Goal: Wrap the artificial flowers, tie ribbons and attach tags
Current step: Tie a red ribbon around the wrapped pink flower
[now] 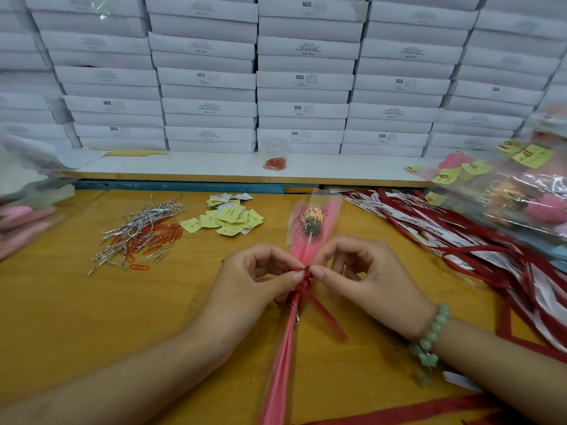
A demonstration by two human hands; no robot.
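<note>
Pink-wrapped flower [308, 228] flat on table, red ribbon [303, 279] (half-tied) at neck.

The wrapped flower [311, 222] lies on the table [76, 317]; tags [228, 217] and paper clips [147, 237] left of it, ribbons [460, 240] right, stacked boxes [303, 78] behind.

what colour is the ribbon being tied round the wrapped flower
The ribbon is red, shown best in the head view.

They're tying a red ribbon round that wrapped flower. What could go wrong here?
The left hand and right hand pinch the red ribbon only by the fingertips, so a slip could loosen the knot. Pulling hard might crumple the wrapped flower. The bracelet could snag the loose ribbons nearby.
</note>
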